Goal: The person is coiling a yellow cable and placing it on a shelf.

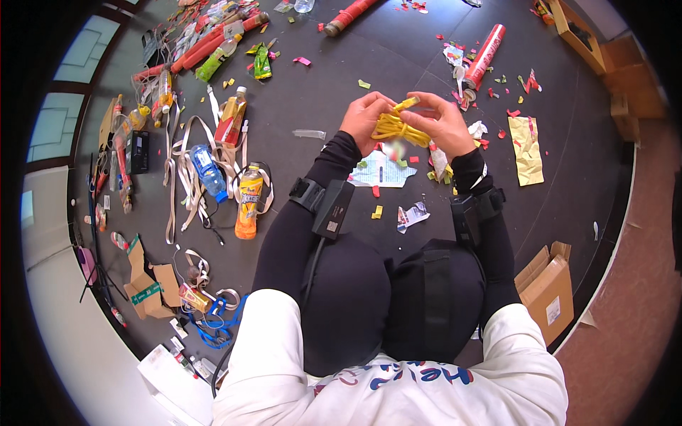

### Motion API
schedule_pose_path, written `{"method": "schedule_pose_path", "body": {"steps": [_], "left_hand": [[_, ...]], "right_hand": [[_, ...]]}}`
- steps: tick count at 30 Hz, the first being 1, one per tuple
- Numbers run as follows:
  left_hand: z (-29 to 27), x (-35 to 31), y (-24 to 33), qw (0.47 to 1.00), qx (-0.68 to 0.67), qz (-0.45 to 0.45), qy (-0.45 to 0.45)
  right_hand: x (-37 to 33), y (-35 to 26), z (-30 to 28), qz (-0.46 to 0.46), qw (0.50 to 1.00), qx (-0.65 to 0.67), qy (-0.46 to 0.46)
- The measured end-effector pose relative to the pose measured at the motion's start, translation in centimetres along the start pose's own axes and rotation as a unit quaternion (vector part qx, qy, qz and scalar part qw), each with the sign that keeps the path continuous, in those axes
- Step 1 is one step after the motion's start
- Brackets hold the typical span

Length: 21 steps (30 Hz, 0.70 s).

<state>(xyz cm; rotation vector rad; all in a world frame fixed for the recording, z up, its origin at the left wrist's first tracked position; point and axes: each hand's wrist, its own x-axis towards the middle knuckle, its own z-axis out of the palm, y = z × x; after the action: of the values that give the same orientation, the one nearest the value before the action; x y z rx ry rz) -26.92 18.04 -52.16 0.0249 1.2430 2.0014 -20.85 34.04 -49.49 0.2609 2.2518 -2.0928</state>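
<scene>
A coiled yellow cable (399,129) is held up between my two hands, above the dark floor. My left hand (364,122) grips the left side of the coil, with its fingers bent around it. From the other side, my right hand (445,126) pinches a yellow end of the cable at the top of the bundle. Below the coil lies a torn, printed paper sheet (383,172), partly hidden by the hands and cable. A crumpled wrapper (440,162) rests under my right wrist.
Left on the floor are a blue-labelled bottle (207,172), an orange drink bottle (249,202) and tangled white straps (189,170). Red tubes (488,57) and confetti scraps lie farther off. A yellow paper (526,150) and an open cardboard box (548,295) are to the right.
</scene>
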Motion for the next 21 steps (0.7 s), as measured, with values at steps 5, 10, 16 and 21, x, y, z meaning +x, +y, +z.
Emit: {"method": "schedule_pose_path", "body": {"steps": [5, 10, 16, 21], "left_hand": [[0.0, -0.1, -0.1, 0.998, 0.019, -0.015, -0.054], [0.6, -0.7, 0.5, 0.996, 0.002, -0.056, -0.07], [0.5, -0.6, 0.5, 0.99, -0.028, -0.049, -0.133], [0.0, -0.5, 0.8, 0.994, -0.037, -0.08, -0.061]], "right_hand": [[-0.6, -0.7, 0.3, 0.039, 0.998, 0.053, 0.001], [-0.7, -0.9, 0.2, 0.046, 0.996, 0.07, 0.006], [-0.5, 0.1, -0.7, 0.052, 0.996, 0.058, 0.044], [-0.2, 1.4, -0.3, 0.043, 0.988, 0.12, 0.092]]}}
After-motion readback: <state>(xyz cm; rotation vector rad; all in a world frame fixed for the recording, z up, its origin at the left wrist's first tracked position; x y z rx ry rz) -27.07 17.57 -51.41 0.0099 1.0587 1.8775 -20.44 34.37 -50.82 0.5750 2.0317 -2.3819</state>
